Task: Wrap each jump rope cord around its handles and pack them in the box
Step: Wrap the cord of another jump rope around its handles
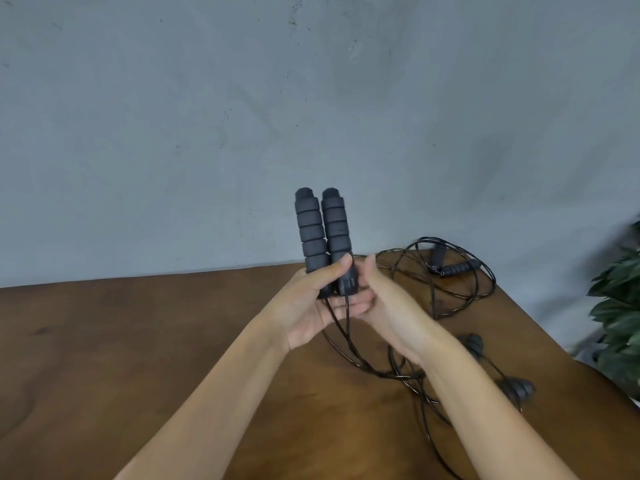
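Note:
Two dark foam jump rope handles (320, 233) stand upright side by side above the wooden table (121, 341). My left hand (311, 303) grips their lower ends, thumb across the front. My right hand (388, 306) touches the same lower ends from the right, fingers extended beside the left hand's fingers. The black cord (346, 344) hangs from the handles down to the table. A second jump rope (453, 266) lies loosely coiled at the table's far right, its handles inside the coil. No box is in view.
Two dark rounded pieces (516, 388) on a thin cord lie on the table beside my right forearm. A green plant (620, 306) stands past the table's right edge. A grey wall rises behind the table.

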### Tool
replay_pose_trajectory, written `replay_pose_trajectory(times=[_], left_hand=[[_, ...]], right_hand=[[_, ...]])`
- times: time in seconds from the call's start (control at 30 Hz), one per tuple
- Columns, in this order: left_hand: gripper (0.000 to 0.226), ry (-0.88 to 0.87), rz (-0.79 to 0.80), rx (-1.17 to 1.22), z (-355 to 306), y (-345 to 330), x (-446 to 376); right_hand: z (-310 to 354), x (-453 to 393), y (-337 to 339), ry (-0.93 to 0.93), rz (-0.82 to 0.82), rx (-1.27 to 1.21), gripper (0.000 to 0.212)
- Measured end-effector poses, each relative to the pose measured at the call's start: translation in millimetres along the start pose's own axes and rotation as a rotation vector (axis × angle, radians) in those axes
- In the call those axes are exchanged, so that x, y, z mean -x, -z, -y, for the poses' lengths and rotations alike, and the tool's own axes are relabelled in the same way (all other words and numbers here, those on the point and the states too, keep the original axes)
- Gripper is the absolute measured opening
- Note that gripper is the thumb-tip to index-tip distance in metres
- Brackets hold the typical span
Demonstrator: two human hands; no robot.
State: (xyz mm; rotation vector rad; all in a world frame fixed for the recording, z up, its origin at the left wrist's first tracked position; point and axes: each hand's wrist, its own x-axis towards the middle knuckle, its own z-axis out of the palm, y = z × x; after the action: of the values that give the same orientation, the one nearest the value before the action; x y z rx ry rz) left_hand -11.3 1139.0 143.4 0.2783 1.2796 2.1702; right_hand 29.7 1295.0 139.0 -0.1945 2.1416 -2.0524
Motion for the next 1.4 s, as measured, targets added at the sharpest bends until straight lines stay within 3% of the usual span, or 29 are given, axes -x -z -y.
replay_pose_trajectory(times=[0.23, 0.57, 0.77, 0.87, 1.07, 1.4], left_hand=[[0.027, -0.145, -0.128, 0.04, -23.8, 16.5, 2.0], [0.03, -0.147, -0.118, 0.053, -37.3, 32.7, 7.6], [0.025, -0.117, -0.063, 0.004, -26.4, 31.9, 12.0], [0.024, -0.103, -0.057, 0.007, -23.7, 31.1, 15.3], [0.023, -0.165, -0.039, 0.088, -46.9, 39.1, 21.7], [0.022, -0.265, -0.116, 0.129, -59.4, 51.8, 19.0]], right_hand=[[-30.5, 32.4, -18.6, -0.028, 0.108, 0.394, 0.019], [9.2, 25.0, 20.7, -0.009, -0.178, 0.769, 0.03], [46.1, 13.0, 43.6, 0.051, -0.156, 0.966, 0.02], [63.6, 8.0, 50.8, 0.113, -0.196, 1.034, 0.029], [74.9, 10.6, 50.3, 0.125, -0.055, 1.146, 0.043], [47.5, 18.6, 25.4, 0.098, 0.166, 1.095, 0.048]])
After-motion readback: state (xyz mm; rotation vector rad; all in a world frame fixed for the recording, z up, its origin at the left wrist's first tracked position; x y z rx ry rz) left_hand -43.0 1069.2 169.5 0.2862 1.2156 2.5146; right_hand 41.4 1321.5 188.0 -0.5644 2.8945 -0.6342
